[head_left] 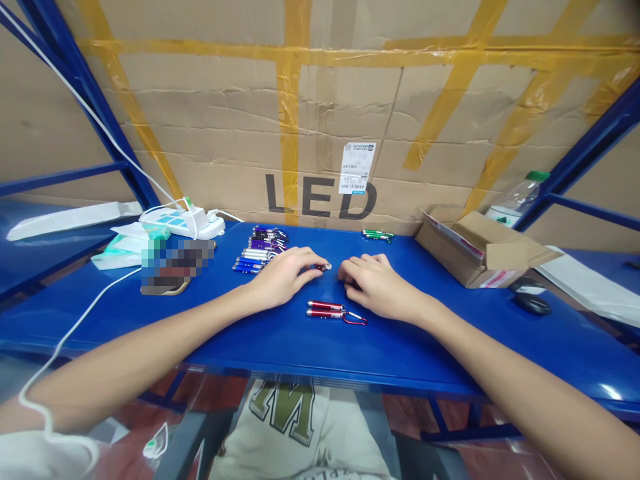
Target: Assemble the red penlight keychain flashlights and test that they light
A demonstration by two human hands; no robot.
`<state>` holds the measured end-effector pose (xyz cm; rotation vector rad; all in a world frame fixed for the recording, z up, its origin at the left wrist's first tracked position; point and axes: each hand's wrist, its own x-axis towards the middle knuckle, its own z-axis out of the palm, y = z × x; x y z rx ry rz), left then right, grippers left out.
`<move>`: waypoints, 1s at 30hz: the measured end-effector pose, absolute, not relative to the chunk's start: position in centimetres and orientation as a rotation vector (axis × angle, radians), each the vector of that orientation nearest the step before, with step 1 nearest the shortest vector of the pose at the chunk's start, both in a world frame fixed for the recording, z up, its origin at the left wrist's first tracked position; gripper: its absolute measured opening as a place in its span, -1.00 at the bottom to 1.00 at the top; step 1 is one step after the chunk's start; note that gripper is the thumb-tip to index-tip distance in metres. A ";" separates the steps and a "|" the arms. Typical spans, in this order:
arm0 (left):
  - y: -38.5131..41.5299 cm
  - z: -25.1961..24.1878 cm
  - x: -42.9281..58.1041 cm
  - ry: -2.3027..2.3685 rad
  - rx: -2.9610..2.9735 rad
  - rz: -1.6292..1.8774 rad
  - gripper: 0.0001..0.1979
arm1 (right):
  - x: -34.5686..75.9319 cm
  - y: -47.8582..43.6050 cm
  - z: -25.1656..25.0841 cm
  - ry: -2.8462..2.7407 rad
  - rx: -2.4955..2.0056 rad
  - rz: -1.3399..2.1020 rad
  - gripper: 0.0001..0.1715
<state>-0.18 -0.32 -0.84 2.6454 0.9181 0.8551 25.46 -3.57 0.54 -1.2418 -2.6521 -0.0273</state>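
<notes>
Two red keychain torches [325,309] lie toward the blue desk [210,333] front edge; left hand [286,275] pinches a third torch [323,267]; right hand [379,285] curled, grip unclear; cardboard wall [210,133] behind.

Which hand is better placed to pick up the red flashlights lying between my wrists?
Right, probably: the red flashlights lie with their clip beside the right hand, while the left hand has a silver-tipped piece at its fingertips.

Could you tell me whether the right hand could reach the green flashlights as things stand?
Probably yes: the green flashlights lie just beyond the right hand, with nothing lying between them.
</notes>
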 end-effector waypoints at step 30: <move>-1.2 -0.3 0.0 0.816 2.740 0.765 -0.77 | 24.9 -4.1 1.2 -2.407 -0.746 -0.042 -0.75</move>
